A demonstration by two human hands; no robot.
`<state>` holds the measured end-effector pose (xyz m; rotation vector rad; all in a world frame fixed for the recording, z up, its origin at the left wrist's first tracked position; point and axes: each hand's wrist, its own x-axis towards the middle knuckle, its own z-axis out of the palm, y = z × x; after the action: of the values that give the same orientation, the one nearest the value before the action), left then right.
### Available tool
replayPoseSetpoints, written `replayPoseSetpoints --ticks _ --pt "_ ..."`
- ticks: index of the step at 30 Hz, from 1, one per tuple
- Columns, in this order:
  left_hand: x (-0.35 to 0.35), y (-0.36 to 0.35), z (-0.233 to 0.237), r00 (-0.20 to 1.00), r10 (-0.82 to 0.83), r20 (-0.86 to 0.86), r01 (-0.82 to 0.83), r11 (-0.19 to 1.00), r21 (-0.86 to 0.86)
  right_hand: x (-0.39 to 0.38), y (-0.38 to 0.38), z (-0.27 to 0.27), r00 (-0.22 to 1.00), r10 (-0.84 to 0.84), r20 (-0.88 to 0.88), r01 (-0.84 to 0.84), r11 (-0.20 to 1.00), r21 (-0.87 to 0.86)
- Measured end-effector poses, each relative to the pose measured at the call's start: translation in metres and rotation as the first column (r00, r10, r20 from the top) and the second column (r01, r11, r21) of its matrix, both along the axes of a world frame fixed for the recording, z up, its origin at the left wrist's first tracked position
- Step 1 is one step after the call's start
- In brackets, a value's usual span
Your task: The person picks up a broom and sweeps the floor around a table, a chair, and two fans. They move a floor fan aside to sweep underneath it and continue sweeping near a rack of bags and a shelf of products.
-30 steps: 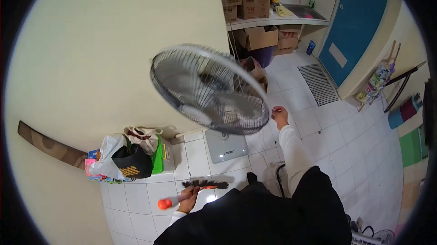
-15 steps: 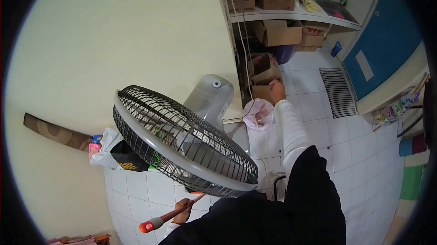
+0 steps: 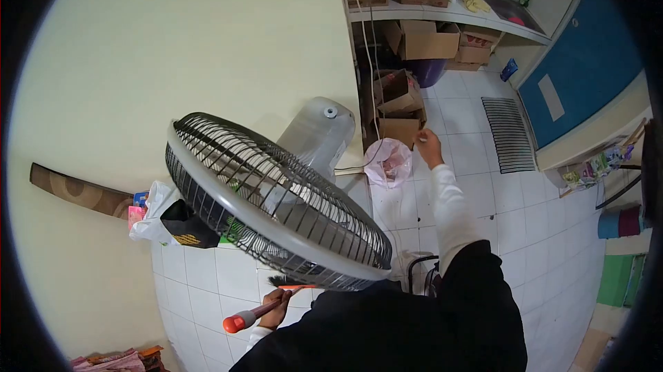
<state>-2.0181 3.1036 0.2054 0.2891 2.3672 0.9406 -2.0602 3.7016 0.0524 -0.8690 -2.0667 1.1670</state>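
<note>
Duster [image 3: 243, 318], with its orange-tipped handle and dark bristles, sits low at the near left of the scene, gripped around the handle by the person's left hand [image 3: 277, 301]; its bristle end lies just beneath the near rim of a tilted standing fan's wire grille [image 3: 269, 199], which hides part of it. The fan's grey motor housing [image 3: 319, 134] points toward the far cream wall [image 3: 173, 47]. The person's right hand [image 3: 429, 147], at the end of a white sleeve, is raised to the right of the fan with its fingers curled, though whether it holds anything cannot be told. Just left of that hand a pink plastic bag [image 3: 389, 163] rests on the white tiled floor [image 3: 483, 185] near open cardboard boxes [image 3: 400, 106]. A floor grate [image 3: 510, 134] and a blue door [image 3: 587, 47] lie at the far right.
</note>
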Motion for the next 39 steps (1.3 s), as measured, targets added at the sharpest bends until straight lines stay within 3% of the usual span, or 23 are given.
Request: replayPoseSetpoints --ticks 3,5,7,10,12,14,17,21,24,28,31,34,37,39 --pt "-0.003 0.004 0.013 1.000 0.000 -0.012 0.001 1.000 0.018 0.052 -0.018 -0.022 0.999 -0.044 0.010 0.045 0.978 -0.203" --pt "-0.003 -0.008 0.010 0.998 -0.026 -0.058 0.028 0.999 0.038 0.085 -0.048 -0.001 0.989 -0.133 0.061 0.145 0.853 -0.502" --pt "-0.001 -0.017 0.012 0.997 -0.024 -0.079 0.027 0.999 0.045 0.119 -0.061 -0.051 0.987 -0.151 0.058 0.155 0.986 -0.066" --pt "-0.001 -0.032 0.011 0.992 -0.063 -0.110 0.071 0.995 0.075 0.162 -0.115 -0.067 0.950 -0.249 0.189 0.250 0.968 0.014" --pt "-0.001 -0.046 0.002 0.985 -0.128 -0.120 0.137 0.988 0.072 0.187 -0.157 -0.103 0.948 -0.246 0.203 0.292 0.925 -0.243" --pt "0.000 -0.052 0.002 0.976 -0.184 -0.113 0.196 0.974 0.111 0.211 -0.214 -0.113 0.957 -0.203 0.206 0.235 0.962 -0.141" --pt "-0.001 -0.073 -0.009 0.946 -0.311 -0.096 0.322 0.937 0.137 0.239 -0.315 -0.090 0.927 -0.206 0.312 0.282 0.934 -0.221" --pt "0.000 -0.088 -0.016 0.864 -0.483 -0.142 0.502 0.848 0.170 0.293 -0.428 -0.108 0.866 -0.120 0.485 0.279 0.922 -0.269" --pt "0.007 -0.093 -0.014 0.787 -0.597 -0.155 0.617 0.768 0.170 0.347 -0.485 -0.107 0.833 -0.013 0.554 0.291 0.861 -0.417" --pt "0.020 -0.086 -0.021 0.675 -0.720 -0.160 0.738 0.660 0.142 0.424 -0.517 -0.114 0.677 -0.234 0.697 0.545 0.796 -0.263" --pt "0.030 -0.082 -0.034 0.613 -0.772 -0.169 0.790 0.601 0.119 0.486 -0.508 -0.116 0.687 -0.305 0.659 0.726 0.323 -0.607" --pt "0.040 -0.069 -0.036 0.574 -0.801 -0.170 0.819 0.562 0.114 0.530 -0.494 -0.112 0.632 -0.495 0.596 0.746 0.180 -0.641" --pt "0.062 -0.052 -0.038 0.565 -0.809 -0.163 0.824 0.546 0.149 0.553 -0.477 -0.112 0.474 -0.611 0.635 0.844 0.111 -0.524" --pt "0.080 -0.039 -0.042 0.569 -0.808 -0.154 0.821 0.544 0.173 0.580 -0.462 -0.164 0.447 -0.607 0.657 0.885 0.193 -0.424"
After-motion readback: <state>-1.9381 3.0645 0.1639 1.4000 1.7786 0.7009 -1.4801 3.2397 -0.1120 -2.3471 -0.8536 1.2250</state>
